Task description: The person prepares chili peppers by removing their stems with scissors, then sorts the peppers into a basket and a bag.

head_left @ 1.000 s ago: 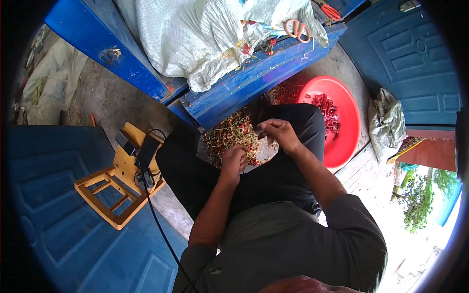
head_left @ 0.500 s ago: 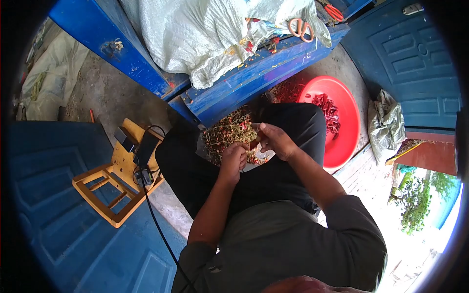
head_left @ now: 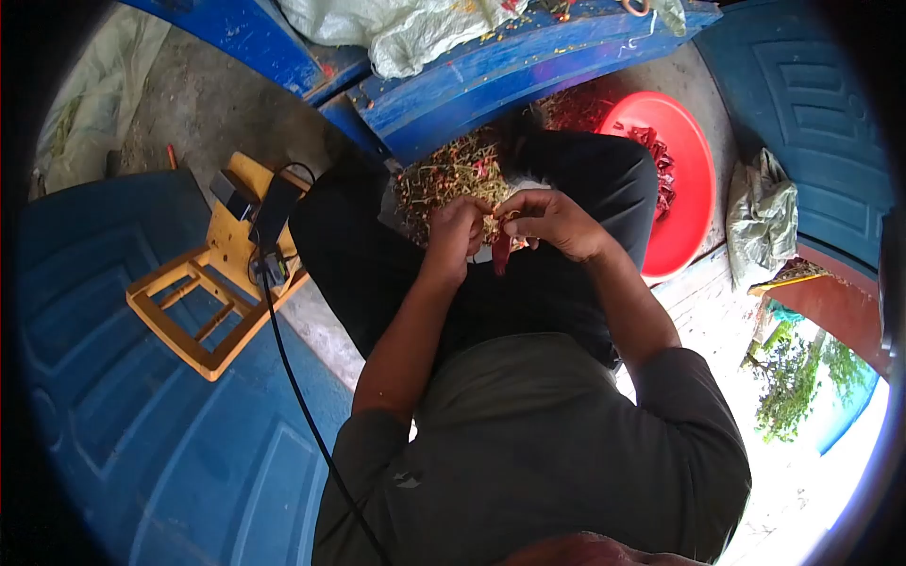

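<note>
A dark red dried chili (head_left: 501, 255) hangs between my two hands, above my lap. My right hand (head_left: 559, 224) is closed on it, thumb and fingers pinched near its upper end. My left hand (head_left: 457, 234) is curled shut, its fingertips meeting those of the right by the top of the chili. What the left fingers pinch is too small to make out. Just beyond my hands, between my knees, lies a heap of dry stems and chili bits (head_left: 444, 184), partly hidden by the hands.
A red basin (head_left: 696, 179) holding dried red chilies stands by my right knee. Ahead is a blue wooden bench (head_left: 491, 90) with a white woven sack (head_left: 401, 38) on it. A wooden chair (head_left: 203, 311) with cabled devices lies left; a crumpled sack (head_left: 763, 222) is right.
My view has tilted, so the bench and basin sit higher in the picture. My hands have come together, and the chili now hangs down plainly below the fingertips.
</note>
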`<action>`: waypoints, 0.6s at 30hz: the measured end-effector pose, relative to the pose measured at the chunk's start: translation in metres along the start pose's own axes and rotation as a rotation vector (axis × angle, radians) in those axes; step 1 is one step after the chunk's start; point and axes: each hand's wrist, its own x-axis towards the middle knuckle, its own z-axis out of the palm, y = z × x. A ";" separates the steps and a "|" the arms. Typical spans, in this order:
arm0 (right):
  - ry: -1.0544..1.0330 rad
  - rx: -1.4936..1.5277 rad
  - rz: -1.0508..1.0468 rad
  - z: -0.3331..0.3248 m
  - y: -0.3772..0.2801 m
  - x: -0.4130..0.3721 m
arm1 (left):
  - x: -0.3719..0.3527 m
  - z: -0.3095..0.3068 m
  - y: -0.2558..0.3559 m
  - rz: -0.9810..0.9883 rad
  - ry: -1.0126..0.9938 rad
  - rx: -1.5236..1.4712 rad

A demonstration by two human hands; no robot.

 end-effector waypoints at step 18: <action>0.127 -0.663 -0.788 0.048 0.011 0.021 | 0.007 -0.004 0.014 0.095 0.116 0.085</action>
